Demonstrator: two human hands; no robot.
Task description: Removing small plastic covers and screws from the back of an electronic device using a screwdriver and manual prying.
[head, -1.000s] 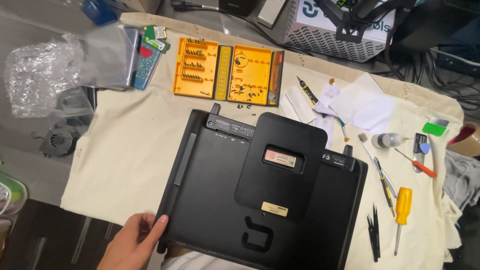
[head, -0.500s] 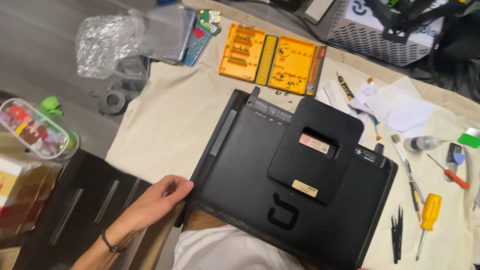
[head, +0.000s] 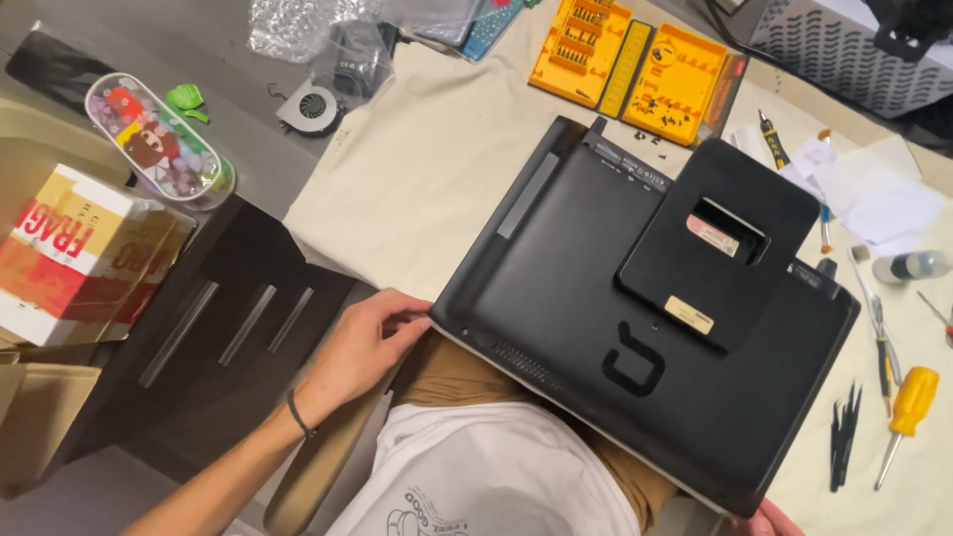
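Your monitor (head: 635,328) back is matt black plastic, smooth w/ a ribbed vent strip. Under it, the cloth (head: 427,169) looks rough, off-white canvas. Right of monitor: screwdriver (head: 905,409) w/ glossy yellow plastic handle, metal shaft. Bit case (head: 635,65): orange plastic.

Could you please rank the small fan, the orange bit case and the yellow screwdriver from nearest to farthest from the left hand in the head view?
From the left hand:
1. Fan, on the table straight beyond it.
2. Orange bit case, far edge, rightward.
3. Yellow screwdriver, far right.
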